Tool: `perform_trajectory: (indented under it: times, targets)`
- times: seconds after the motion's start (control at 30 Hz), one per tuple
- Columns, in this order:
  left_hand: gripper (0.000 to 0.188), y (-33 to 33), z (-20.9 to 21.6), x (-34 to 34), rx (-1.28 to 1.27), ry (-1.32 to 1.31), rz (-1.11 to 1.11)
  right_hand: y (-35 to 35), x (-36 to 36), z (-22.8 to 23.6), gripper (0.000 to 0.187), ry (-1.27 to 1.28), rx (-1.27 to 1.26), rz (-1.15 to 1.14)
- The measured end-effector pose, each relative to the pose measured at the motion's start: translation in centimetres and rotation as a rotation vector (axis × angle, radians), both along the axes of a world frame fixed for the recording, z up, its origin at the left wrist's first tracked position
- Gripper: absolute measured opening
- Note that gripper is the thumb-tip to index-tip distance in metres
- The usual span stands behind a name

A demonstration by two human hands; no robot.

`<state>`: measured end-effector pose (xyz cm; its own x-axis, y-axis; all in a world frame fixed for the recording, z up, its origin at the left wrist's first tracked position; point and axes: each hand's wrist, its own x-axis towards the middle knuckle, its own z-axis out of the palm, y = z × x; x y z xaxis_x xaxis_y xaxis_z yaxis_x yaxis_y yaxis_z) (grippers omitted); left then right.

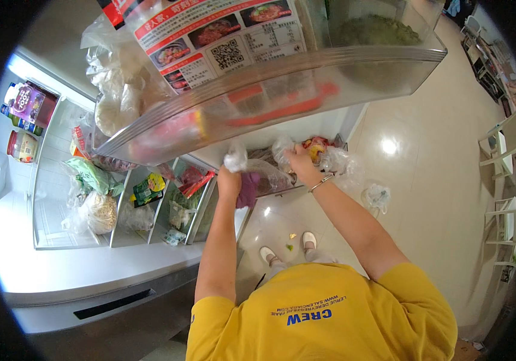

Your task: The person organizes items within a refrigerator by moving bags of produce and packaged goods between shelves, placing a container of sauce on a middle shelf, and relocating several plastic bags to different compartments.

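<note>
This looks like a home, at an open refrigerator: a clear bin bearing a food package spans above the left hand and right hand, while a red-lidded jar and bagged food sit to their left. Right of the hands, glossy tiled floor stretches to pale chairs, suggesting a kitchen or dining room.

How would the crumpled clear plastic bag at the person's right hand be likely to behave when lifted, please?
The clear plastic bag at the right hand would probably be floppy, since its thin film looks crumpled. It may slip somewhat in the grip, as its surface looks glossy. Its weight is hard to judge, because its contents cannot be made out.
</note>
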<state>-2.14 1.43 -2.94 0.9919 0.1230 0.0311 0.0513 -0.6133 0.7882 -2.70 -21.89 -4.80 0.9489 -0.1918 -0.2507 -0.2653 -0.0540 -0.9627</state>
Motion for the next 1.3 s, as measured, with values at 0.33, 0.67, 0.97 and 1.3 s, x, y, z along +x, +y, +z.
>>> perform_trajectory:
  times: [0.33,0.67,0.97,1.3]
  targets:
    - [0.068,-4.9,10.5,-7.1,0.128,-0.186,-0.088,-1.8,-6.1,5.9,0.051,-0.370,-0.908,0.496]
    - [0.048,-4.2,-0.4,-1.2,0.556,0.371,-0.423,-14.0,-10.2,6.2,0.079,-0.038,-1.042,0.431]
    - [0.052,-11.9,11.6,-5.0,0.626,0.028,-0.666,-15.6,-11.9,3.1,0.099,-0.244,-0.994,0.340]
    - [0.064,-10.0,1.9,-0.1,0.675,0.383,-0.442,-12.7,-9.1,3.9,0.081,0.029,-1.151,0.339]
